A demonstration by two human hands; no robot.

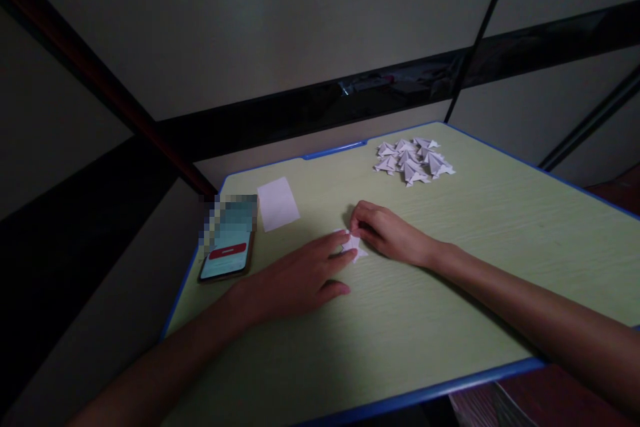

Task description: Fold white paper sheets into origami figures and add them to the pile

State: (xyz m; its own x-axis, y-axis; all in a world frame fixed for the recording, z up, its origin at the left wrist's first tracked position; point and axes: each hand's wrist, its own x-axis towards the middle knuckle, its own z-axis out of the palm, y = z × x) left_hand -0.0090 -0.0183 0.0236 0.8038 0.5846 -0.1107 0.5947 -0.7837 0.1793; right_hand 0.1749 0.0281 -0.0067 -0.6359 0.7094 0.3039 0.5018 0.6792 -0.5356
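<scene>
A small folded white paper figure (354, 250) lies flat on the table between my hands. My left hand (313, 273) rests on it from the left, fingers stretched out, with two fingertips on the paper and the thumb apart on the tabletop. From the upper right, my right hand (383, 230) has its fingers curled and pinched at the paper's top edge. The fingers cover part of the figure, so its full outline is hidden. Farther back stand several finished-looking folded paper figures (413, 160) grouped close together, similar in shape.
A blank white paper sheet (279, 204) lies to the left of the figures. Beside it, at the left table edge, a phone (227, 257) shows a lit screen, partly pixelated. The pale table (500, 227) has a blue rim and stands against panelled cabinet doors (300, 27).
</scene>
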